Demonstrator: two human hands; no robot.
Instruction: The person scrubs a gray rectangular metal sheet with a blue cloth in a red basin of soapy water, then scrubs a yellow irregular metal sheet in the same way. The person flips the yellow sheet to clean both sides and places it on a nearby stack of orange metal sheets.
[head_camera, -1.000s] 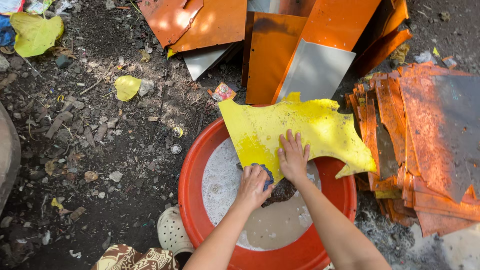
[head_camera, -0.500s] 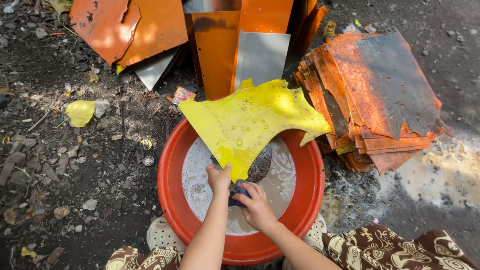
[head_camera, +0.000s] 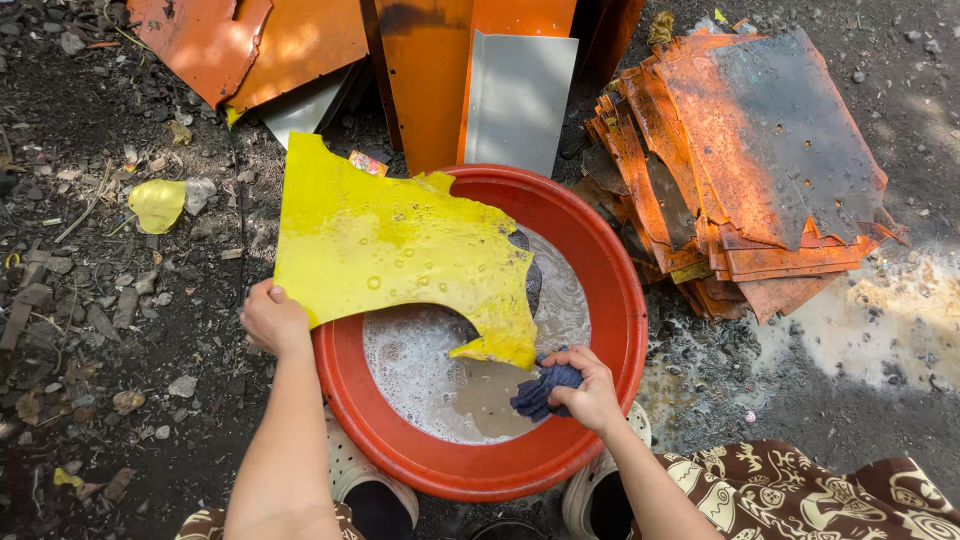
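A wet yellow sheet (head_camera: 390, 250) with a torn edge lies across the left rim of a round red basin (head_camera: 610, 270) that holds soapy grey water (head_camera: 430, 370). My left hand (head_camera: 272, 318) grips the sheet's lower left corner, outside the basin. My right hand (head_camera: 590, 390) is closed on a dark blue cloth (head_camera: 540, 392), pressed against the sheet's lower right tip over the water.
A stack of rusty orange sheets (head_camera: 740, 160) lies right of the basin. More orange (head_camera: 290, 50) and grey panels (head_camera: 520, 95) lean behind it. Dirt ground with stones and a yellow scrap (head_camera: 157, 203) is at the left. A wet puddle (head_camera: 880, 310) spreads at the right. My white shoes (head_camera: 370, 485) are below.
The yellow sheet has swung to the left over the basin rim. My left hand moved out to its left corner, and my right hand with the cloth shifted right.
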